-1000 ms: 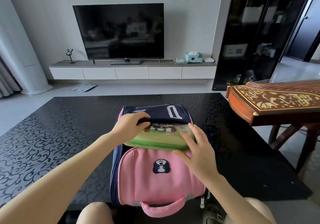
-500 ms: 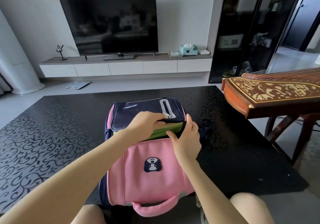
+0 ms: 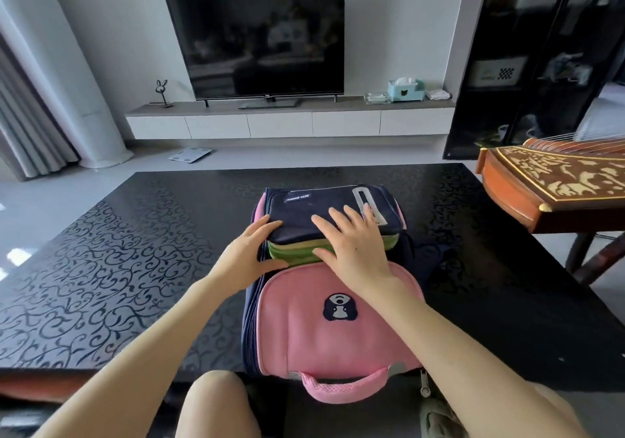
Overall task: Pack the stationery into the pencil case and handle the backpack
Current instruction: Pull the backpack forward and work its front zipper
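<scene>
Head view: my green pencil case (image 3: 294, 251), half out a second ago, now sits inside the backpack (image 3: 331, 329) on the tabletop (image 3: 135, 251), only its edge showing under the navy flap (image 3: 304, 207). Both hands are spread and grip nothing: my right hand (image 3: 355, 251) presses the flap, my left hand (image 3: 250, 255) rests against the side. Zipping is probably next.

The left forearm (image 3: 152, 346) and right forearm (image 3: 456, 346) are bare along all their visible length. The left hand (image 3: 247, 258) and right hand (image 3: 355, 251) are bare too, slender-fingered with short nails. The right hand carries a small dark speck on its back. A bare knee (image 3: 216, 400) shows at the bottom edge.
</scene>
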Tool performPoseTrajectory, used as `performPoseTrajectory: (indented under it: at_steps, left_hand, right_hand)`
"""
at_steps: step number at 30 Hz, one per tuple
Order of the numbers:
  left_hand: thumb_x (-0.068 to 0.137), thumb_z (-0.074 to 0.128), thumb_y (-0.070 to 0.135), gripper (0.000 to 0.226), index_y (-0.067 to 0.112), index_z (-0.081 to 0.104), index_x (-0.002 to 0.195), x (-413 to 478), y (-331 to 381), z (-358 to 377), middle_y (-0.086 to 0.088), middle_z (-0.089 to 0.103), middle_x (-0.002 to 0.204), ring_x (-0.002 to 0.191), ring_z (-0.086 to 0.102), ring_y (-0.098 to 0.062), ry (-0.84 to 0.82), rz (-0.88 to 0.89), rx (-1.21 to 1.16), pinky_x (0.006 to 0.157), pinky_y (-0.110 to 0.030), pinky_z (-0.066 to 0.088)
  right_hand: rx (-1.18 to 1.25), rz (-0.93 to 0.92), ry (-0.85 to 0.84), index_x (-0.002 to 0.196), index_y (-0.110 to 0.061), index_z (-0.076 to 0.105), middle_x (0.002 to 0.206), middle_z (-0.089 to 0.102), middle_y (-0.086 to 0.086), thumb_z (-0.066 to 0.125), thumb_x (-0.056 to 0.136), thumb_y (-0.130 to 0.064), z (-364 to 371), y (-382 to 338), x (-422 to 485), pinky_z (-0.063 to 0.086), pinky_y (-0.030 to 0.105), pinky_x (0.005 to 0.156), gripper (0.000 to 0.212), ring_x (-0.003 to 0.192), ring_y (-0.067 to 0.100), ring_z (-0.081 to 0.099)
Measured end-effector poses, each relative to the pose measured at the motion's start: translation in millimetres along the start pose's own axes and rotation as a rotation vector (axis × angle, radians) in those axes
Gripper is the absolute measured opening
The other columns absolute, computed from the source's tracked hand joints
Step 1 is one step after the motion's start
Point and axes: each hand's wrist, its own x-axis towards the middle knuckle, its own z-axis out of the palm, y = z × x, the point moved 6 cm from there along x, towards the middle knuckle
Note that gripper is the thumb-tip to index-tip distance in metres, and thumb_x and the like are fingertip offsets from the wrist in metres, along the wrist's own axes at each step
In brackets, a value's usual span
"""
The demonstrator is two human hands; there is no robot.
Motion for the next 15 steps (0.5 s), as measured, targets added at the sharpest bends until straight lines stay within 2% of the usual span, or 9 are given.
performPoseTrajectory:
  at_steps: [3, 5, 7, 11, 13, 15]
  left_hand:
    - [0.074, 0.074, 0.034, 0.071, 0.020, 0.043, 0.136, 0, -4, 6, -0.001, 0.031, 0.150, 0.132, 0.041, -0.021, 0.035, 0.007, -0.007, 0.102, -0.034, 0.038]
    - [0.078, 0.071, 0.032, 0.063, 0.015, 0.046, 0.133, 0, -6, 9, -0.004, 0.035, 0.148, 0.127, 0.047, -0.024, 0.083, 0.023, 0.028, 0.097, -0.036, 0.043]
    - [0.082, 0.067, 0.028, 0.054, 0.012, 0.049, 0.130, 0, -1, 9, -0.005, 0.040, 0.146, 0.120, 0.053, -0.026, 0.140, 0.039, 0.076, 0.090, -0.036, 0.047]
    - [0.087, 0.060, 0.020, 0.045, 0.012, 0.047, 0.130, 1, 3, 11, 0.001, 0.040, 0.145, 0.104, 0.061, -0.029, 0.209, 0.004, 0.112, 0.076, -0.038, 0.051]
    - [0.086, 0.061, 0.021, 0.052, 0.015, 0.042, 0.134, 3, -1, 12, 0.004, 0.038, 0.147, 0.104, 0.060, -0.030, 0.204, -0.018, 0.129, 0.075, -0.038, 0.050]
    - [0.081, 0.066, 0.027, 0.069, 0.019, 0.032, 0.141, 8, -13, 13, 0.002, 0.035, 0.148, 0.113, 0.056, -0.027, 0.125, -0.057, 0.146, 0.081, -0.036, 0.048]
  right_hand:
    - [0.178, 0.000, 0.006, 0.071, -0.010, 0.071, 0.070, 0.071, 0.004, 0.083, 0.060, -0.021, 7, -11, 13, 0.055, 0.041, 0.070, 0.021, 0.067, 0.029, 0.068]
    - [0.246, -0.034, 0.031, 0.061, -0.007, 0.067, 0.064, 0.070, 0.005, 0.075, 0.060, -0.019, 9, -14, 13, 0.057, 0.036, 0.060, 0.014, 0.061, 0.029, 0.068]
    - [0.273, -0.082, 0.054, 0.063, -0.005, 0.068, 0.072, 0.073, 0.007, 0.069, 0.061, -0.020, 9, -15, 7, 0.059, 0.038, 0.062, 0.015, 0.068, 0.029, 0.070]
    - [0.305, -0.125, 0.053, 0.071, 0.002, 0.070, 0.083, 0.074, 0.015, 0.071, 0.063, -0.014, 15, -14, 6, 0.058, 0.047, 0.070, 0.017, 0.079, 0.032, 0.071]
    - [0.308, -0.136, 0.042, 0.075, 0.003, 0.070, 0.086, 0.074, 0.017, 0.073, 0.063, -0.012, 18, -15, 5, 0.057, 0.050, 0.071, 0.019, 0.083, 0.034, 0.071]
    - [0.285, -0.149, 0.023, 0.082, 0.003, 0.071, 0.090, 0.073, 0.017, 0.079, 0.062, -0.009, 23, -15, 1, 0.056, 0.053, 0.073, 0.024, 0.087, 0.035, 0.070]
